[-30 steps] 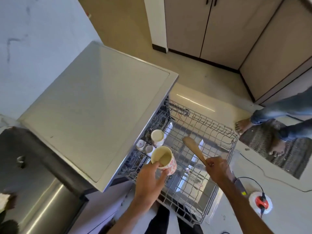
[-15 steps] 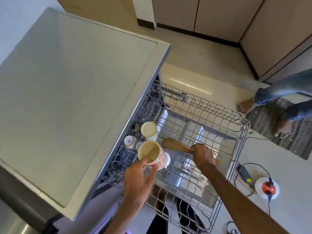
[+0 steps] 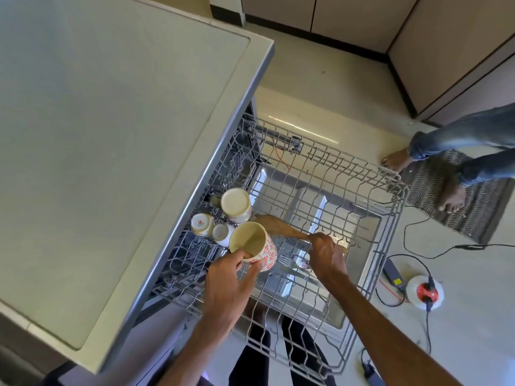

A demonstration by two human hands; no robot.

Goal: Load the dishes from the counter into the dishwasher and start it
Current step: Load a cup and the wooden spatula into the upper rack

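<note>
Mug (image 3: 255, 242), pinched by left hand (image 3: 228, 277) at its rim, hangs tilted over rack (image 3: 391, 188) — three inverted cups (image 3: 236, 204) stand just beside it. Right hand (image 3: 326, 254) grips spoon (image 3: 274, 222) lying across rack; cable reel (image 3: 423, 292) on floor (image 3: 459, 344) nearby.
</note>
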